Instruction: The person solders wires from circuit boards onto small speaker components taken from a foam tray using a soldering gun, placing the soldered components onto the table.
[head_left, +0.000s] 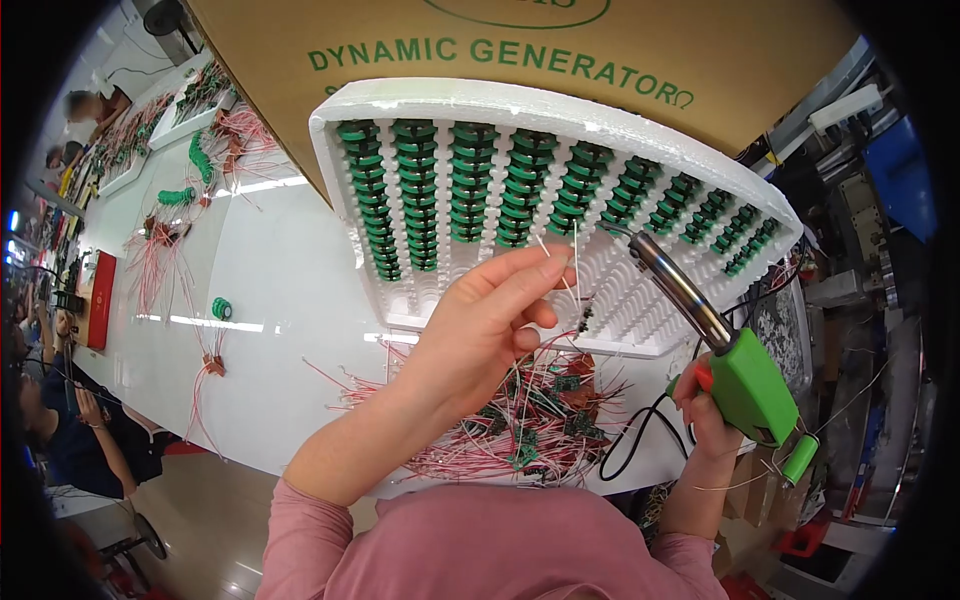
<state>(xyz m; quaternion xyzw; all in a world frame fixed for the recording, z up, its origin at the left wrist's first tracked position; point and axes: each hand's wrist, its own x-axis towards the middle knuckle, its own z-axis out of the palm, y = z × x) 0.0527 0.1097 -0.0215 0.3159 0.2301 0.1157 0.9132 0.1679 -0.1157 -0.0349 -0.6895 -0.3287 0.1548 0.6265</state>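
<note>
My left hand [485, 325] is closed in a pinch on thin white wires [576, 255] in front of a white foam tray [450, 92]. A small dark part [586, 315] shows just below those fingers; whether it joins the wires I cannot tell. My right hand [708, 418] is wrapped round the handle of a green soldering gun [755, 388]. Its metal barrel points up and left, and the bent tip [612, 228] is near the wires, to their right. Rows of green ring-shaped parts [470, 185] fill the upper portion of the tray.
Below my left hand lies a tangled pile of red and white wires with small green boards [525, 445]. A large cardboard box [560, 55] stands behind the tray. More green coils [221, 308] and wire bundles [212, 365] lie leftward on the white table [270, 400]. Other people sit far left.
</note>
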